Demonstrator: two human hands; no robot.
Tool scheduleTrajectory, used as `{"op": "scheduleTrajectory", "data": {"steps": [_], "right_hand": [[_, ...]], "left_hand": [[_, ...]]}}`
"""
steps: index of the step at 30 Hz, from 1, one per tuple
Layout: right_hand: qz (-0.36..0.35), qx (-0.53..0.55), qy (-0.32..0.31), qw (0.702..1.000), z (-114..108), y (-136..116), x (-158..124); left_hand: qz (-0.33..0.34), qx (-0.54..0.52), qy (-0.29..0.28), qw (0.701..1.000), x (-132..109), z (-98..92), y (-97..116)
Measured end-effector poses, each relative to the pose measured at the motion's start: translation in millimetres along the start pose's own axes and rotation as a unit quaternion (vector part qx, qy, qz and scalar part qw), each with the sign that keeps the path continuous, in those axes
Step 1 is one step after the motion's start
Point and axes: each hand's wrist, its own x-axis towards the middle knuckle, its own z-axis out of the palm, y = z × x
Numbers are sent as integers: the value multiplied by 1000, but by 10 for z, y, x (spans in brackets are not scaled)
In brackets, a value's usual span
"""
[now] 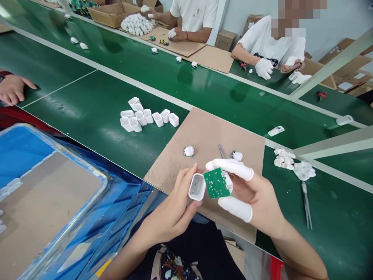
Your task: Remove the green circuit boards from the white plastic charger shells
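Note:
My left hand (171, 212) is closed round a white plastic housing (197, 187), its open end facing up toward me. Between the fingers of my right hand (253, 194), which wear white finger cots, is a green circuit board (217, 183) with solder points showing and a white part behind it. The board's edge is right beside the housing's mouth; whether they touch I cannot tell. Beyond my hands, a board with a white top (189, 151) and another such board (236, 156) lie on the cardboard sheet (227, 126), near metal tweezers (222, 151).
Several white housings (140, 117) stand on the green bench at left. A blue crate (116, 233) is by my left arm. White finger cots (303, 170) and tweezers (306, 205) lie at right. A conveyor (210, 87) carrying boards runs beyond, with two people working across it. Another person's hand (14, 88) rests far left.

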Motion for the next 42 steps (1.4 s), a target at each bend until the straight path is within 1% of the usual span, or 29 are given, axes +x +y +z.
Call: {"op": "scheduleTrajectory", "data": {"steps": [2,5,7,9,12,14,18,25,28,32,38,42], "right_hand": [[-31,-65,3,997,34,-29,-58],[-122,-154,-9,980,95,-87,-109],[-183,-198,-25,963,128,-123,-115],[-210,-227,-39,950,151,-144,-112],[-219,-246,-45,943,175,-134,-108],[-224,-252,-41,941,189,-112,-109],[-234,-255,-30,938,210,-78,-110],[-237,-235,-5,943,238,-37,-101],[-236,-235,-3,943,249,-6,-106],[-242,-256,-6,936,267,26,-113],[-234,-248,37,939,325,76,-110],[-218,-246,40,944,367,122,-107]], "left_hand": [[14,4,45,999,-13,-3,3],[45,-5,116,992,-30,26,-4],[67,-7,137,988,-41,45,-4],[85,0,148,985,-47,54,5],[107,9,157,982,-46,46,27],[110,11,156,982,-42,34,40],[103,18,155,982,-38,25,49],[97,25,152,983,-35,38,50],[90,22,149,985,-41,30,53],[85,23,146,985,-47,19,56],[83,20,156,984,-24,31,40],[87,41,164,982,-21,47,14]]}}
